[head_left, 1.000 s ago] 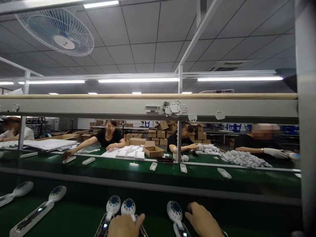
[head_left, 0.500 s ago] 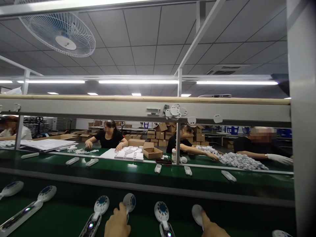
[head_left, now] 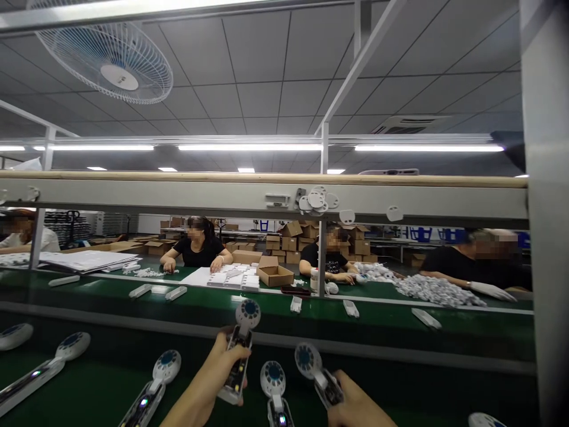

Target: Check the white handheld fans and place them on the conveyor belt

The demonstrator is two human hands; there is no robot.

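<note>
My left hand (head_left: 222, 362) is closed around a white device (head_left: 248, 314) with a round head and an open handle that shows its circuit parts; it is raised and leans to the right. In my right hand (head_left: 349, 400) is a second such device (head_left: 307, 360), tilted with its head to the upper left. Between the two hands, another device (head_left: 272, 378) lies on the green belt (head_left: 195, 385) with a small light glowing. More lit devices lie to the left, one (head_left: 167, 366) nearest my left forearm.
A far green belt (head_left: 106, 299) carries white shells (head_left: 176, 293). Beyond it, people work beside an open carton (head_left: 274, 273) and a heap of white parts (head_left: 438, 290). A metal post (head_left: 528, 237) stands at the right, and a shelf beam (head_left: 178, 196) crosses above.
Both hands have lifted devices, turning them so the open handles show. Devices on the near belt have shifted left, while shells on the far belt have moved right.
</note>
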